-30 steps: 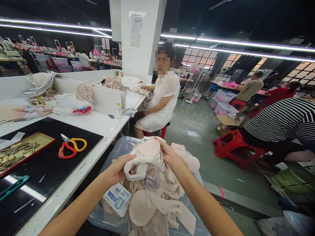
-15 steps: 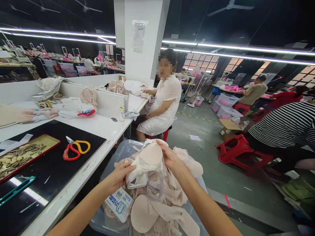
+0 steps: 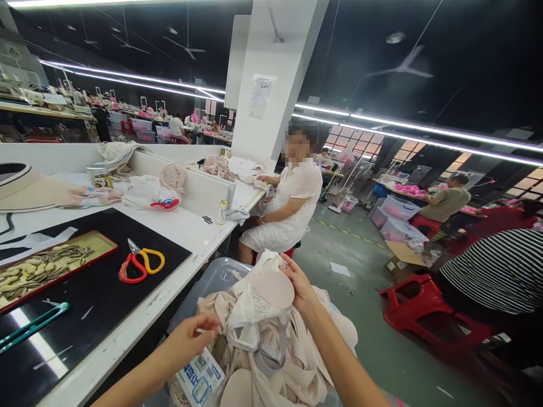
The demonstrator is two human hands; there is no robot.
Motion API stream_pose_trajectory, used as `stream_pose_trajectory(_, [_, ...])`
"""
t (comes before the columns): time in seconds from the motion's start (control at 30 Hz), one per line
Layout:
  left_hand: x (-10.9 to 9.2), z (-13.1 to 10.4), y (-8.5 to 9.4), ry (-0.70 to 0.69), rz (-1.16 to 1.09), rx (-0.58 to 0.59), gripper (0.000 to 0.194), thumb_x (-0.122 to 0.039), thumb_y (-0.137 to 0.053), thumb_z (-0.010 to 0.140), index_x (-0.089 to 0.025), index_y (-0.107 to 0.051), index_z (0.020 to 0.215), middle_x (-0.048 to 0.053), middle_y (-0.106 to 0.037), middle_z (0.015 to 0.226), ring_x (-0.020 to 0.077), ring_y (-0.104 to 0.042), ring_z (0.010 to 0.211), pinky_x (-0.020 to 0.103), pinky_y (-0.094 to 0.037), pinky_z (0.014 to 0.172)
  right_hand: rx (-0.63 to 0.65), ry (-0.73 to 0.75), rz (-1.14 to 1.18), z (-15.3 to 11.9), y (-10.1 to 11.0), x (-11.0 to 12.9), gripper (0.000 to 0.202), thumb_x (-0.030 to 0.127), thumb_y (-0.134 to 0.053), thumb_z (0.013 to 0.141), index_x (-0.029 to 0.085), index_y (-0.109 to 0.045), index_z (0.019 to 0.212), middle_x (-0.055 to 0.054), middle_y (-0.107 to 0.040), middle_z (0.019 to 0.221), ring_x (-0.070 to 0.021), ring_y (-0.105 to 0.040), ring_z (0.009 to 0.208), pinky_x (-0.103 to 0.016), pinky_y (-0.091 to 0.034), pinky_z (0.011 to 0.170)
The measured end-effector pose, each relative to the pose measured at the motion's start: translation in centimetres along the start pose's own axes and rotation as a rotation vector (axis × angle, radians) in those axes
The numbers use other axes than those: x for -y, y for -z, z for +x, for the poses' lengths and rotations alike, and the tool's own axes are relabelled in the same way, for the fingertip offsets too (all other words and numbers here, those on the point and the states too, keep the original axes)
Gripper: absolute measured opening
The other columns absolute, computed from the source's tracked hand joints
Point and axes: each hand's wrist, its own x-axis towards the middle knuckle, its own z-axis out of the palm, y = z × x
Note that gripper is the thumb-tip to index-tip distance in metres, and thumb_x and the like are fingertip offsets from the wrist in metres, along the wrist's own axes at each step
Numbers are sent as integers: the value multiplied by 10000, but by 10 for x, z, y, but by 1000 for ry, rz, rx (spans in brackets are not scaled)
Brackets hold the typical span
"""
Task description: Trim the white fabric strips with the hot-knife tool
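My right hand [image 3: 300, 285] grips the upper edge of a white and beige bra [image 3: 271, 289], fingers closed on the fabric beside a smooth cup. Grey straps [image 3: 271, 355] hang from it over the heap. To the left of the bra, apart from it, my left hand [image 3: 197, 338] holds nothing, its fingers loosely bent. Under both hands lies a pile of beige bras [image 3: 292, 362] in a clear plastic bin [image 3: 218, 270]. A white and blue printed packet [image 3: 201, 377] rests on the pile below my left hand.
On the white table [image 3: 201, 229] at left lie red and yellow scissors [image 3: 142, 261], a tray [image 3: 95, 257] of peanuts and seeds, and a teal cutter [image 3: 34, 327]. A person in white [image 3: 284, 206] sits beyond the bin. A red stool [image 3: 413, 308] stands at right.
My left hand has let go of the bra's lower side and moved down and left from it. My right hand keeps its hold. The whole view has shifted and tilted.
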Motion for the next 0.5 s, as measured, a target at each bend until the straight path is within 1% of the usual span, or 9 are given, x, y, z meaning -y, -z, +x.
stream_pose_trajectory(0.1, [17, -7, 5, -37, 44, 29, 615, -615, -728, 618, -175, -713, 1048, 70, -677, 1084, 174, -550, 801, 254, -432, 671, -15, 79, -24, 15, -5, 8, 366, 382, -667, 993, 175, -625, 1292, -89, -676, 1249, -208, -700, 1028, -404, -627, 873])
stream_pose_trajectory(0.17, [33, -7, 9, -68, 52, 28, 605, -651, -715, 630, -177, -704, 1005, 56, -668, 1003, 163, -532, 762, 251, -433, 658, -26, 118, -38, 25, -9, 12, 365, 379, -668, 993, 175, -624, 1292, -88, -677, 1242, -206, -701, 1020, -400, -628, 867])
stream_pose_trajectory(0.23, [48, -6, 14, -100, 66, 27, 585, -675, -692, 664, -183, -700, 981, 42, -658, 937, 166, -533, 755, 258, -455, 684, -36, 143, -52, 36, -14, 13, 370, 379, -668, 992, 178, -621, 1300, -91, -671, 1260, -212, -697, 1041, -410, -626, 881])
stream_pose_trajectory(0.3, [60, -6, 19, -129, 80, 39, 551, -664, -676, 703, -185, -698, 975, 37, -658, 905, 176, -549, 776, 272, -477, 740, -44, 156, -68, 47, -19, 13, 375, 384, -667, 992, 180, -621, 1303, -95, -664, 1280, -220, -692, 1065, -422, -622, 899])
stream_pose_trajectory(0.4, [69, -8, 26, -132, 64, 72, 494, -603, -677, 711, -180, -690, 968, 38, -667, 897, 187, -567, 798, 287, -482, 793, -54, 158, -99, 61, -26, 9, 378, 385, -668, 992, 181, -620, 1306, -96, -663, 1285, -222, -691, 1071, -426, -620, 905])
stream_pose_trajectory(0.5, [68, -10, 30, -130, 35, 120, 404, -501, -655, 730, -177, -682, 969, 37, -679, 917, 190, -577, 819, 284, -470, 805, -67, 165, -134, 75, -32, 6, 387, 384, -669, 990, 182, -616, 1316, -99, -658, 1299, -228, -688, 1088, -436, -617, 918])
